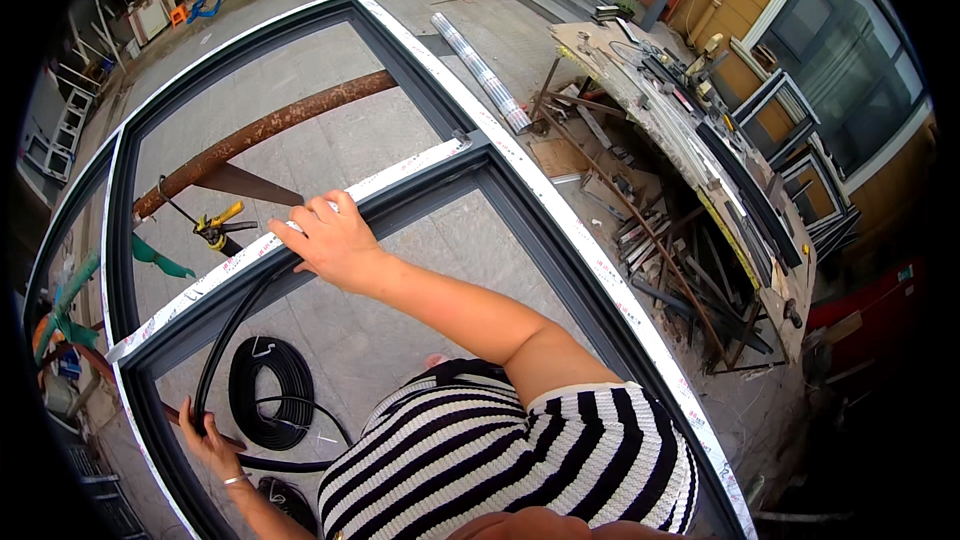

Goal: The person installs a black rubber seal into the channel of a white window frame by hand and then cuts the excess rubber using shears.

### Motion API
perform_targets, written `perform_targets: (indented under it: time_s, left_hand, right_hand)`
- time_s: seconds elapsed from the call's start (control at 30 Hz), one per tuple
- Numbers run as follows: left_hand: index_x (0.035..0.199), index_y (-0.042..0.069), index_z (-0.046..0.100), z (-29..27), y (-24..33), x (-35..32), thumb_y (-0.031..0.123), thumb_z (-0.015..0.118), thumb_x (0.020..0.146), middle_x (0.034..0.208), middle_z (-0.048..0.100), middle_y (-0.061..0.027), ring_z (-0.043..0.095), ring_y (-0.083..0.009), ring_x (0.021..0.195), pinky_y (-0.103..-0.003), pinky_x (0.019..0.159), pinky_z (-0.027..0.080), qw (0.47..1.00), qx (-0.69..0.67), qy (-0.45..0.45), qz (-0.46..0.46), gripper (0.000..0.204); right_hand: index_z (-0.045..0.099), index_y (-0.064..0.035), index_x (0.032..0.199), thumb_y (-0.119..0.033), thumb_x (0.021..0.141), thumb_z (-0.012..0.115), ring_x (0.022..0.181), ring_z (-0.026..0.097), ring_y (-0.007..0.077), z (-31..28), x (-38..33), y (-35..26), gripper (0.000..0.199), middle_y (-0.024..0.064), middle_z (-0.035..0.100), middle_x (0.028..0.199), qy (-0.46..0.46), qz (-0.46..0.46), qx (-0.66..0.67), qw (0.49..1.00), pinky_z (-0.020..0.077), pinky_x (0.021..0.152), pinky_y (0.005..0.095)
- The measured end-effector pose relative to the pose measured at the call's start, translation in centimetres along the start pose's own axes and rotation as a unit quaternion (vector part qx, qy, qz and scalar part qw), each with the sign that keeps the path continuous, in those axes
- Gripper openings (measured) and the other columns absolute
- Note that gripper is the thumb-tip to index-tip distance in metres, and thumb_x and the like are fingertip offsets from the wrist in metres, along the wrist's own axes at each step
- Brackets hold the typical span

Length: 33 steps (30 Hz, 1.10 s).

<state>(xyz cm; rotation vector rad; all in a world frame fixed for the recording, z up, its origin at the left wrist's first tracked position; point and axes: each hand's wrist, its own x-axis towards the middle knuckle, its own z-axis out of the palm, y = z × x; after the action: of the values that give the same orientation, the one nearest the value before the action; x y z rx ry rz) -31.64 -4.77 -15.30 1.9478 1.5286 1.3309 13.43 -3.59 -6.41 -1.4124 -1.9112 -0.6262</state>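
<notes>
A large window frame (pixel 590 258), dark grey inside with white protective film on its faces, lies across supports around me. My right hand (pixel 337 243) is closed over its crossbar (pixel 408 175), fingers on the filmed top. What lies under that palm is hidden. A black rubber sealing strip (pixel 232 325) runs along the bar's near side to this hand. Lower left, my left hand (pixel 212 448) holds the same strip between curled fingers and thumb. The rest of the strip lies on the paving as a coil (pixel 271 393), just right of the left hand.
Under the frame runs a rusty pipe (pixel 275 130), where yellow-handled pliers (pixel 222 220) hang. A cluttered workbench (pixel 680 110) stands on the right, with scrap beneath. Between bench and frame lies a wrapped roll (pixel 480 70). Green cloth (pixel 160 255) hangs at left.
</notes>
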Motion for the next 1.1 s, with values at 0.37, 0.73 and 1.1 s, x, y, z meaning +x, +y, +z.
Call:
perform_targets:
  time_s: [0.37, 0.73, 1.1]
  left_hand:
    - [0.128, -0.011, 0.057, -6.1, -0.6, 12.9, 0.034, 0.053, 0.109, 0.105, 0.065, -0.0111, 0.056, -0.0186, 0.095, -0.032, 0.088, 0.046, 0.96, 0.114, -0.254, -0.033, 0.049]
    - [0.086, 0.008, 0.051, -6.6, 2.6, 15.5, 0.037, 0.053, 0.11, 0.071, 0.041, 0.0056, 0.036, -0.0057, 0.064, -0.025, 0.057, 0.029, 0.952, 0.084, -0.295, -0.009, 0.037]
    - [0.104, 0.0, 0.058, -7.5, 2.9, 15.8, 0.034, 0.055, 0.109, 0.078, 0.047, 0.0035, 0.042, -0.0081, 0.073, -0.026, 0.064, 0.037, 0.945, 0.166, -0.28, 0.039, 0.034]
  right_hand:
    - [0.068, -0.0114, 0.122, -0.029, 0.076, 0.077, 0.101, 0.058, 0.0258, 3.1, 0.3, -1.3, 0.05, 0.0061, 0.063, 0.103, 0.089, 0.027, 0.008, 0.996, 0.0393, 0.098, 0.0441]
    - [0.072, -0.0101, 0.099, -0.024, 0.085, 0.061, 0.091, 0.057, 0.0238, 3.8, 0.4, -1.5, 0.023, 0.0038, 0.061, 0.088, 0.159, 0.049, -0.007, 0.986, 0.0411, 0.094, 0.0424]
    - [0.071, -0.0089, 0.105, -0.024, 0.086, 0.06, 0.096, 0.058, 0.0258, 3.5, 0.4, -1.4, 0.026, 0.006, 0.063, 0.091, 0.13, 0.054, -0.002, 0.99, 0.04, 0.099, 0.0442]
